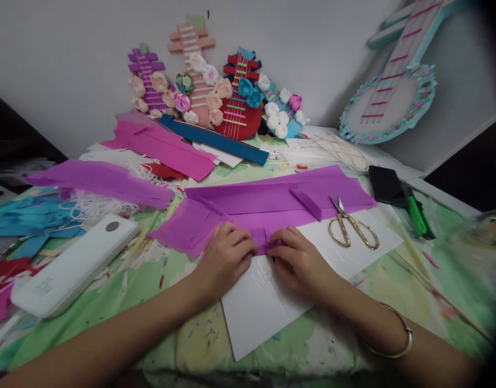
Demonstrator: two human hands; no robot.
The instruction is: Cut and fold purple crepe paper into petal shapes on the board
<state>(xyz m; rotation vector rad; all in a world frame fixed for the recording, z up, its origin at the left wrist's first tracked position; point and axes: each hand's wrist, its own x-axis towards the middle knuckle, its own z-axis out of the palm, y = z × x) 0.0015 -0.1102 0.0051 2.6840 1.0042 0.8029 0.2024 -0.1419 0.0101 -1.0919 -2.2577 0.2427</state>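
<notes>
Both hands meet at a small piece of purple paper (261, 241) over a white board (268, 312). My left hand (227, 257) has its fingers curled onto the left part of this piece. From the other side, the bent fingers of my right hand (302, 261) pinch its right part; their tips are partly hidden. Behind them spreads a larger purple sheet (264, 196), with a small folded purple strip (307, 205) standing on it. Gold-handled scissors (353, 226) lie partly open to the right of my right hand.
A white elongated device (78, 264) lies at left, near another purple sheet (102, 183). Pink sheets (163, 145) and a dark blue strip (215, 140) are behind. Decorated paper instruments (240, 108) lean on the wall. A black phone-like slab (387, 186) and green cutter (418, 215) lie right.
</notes>
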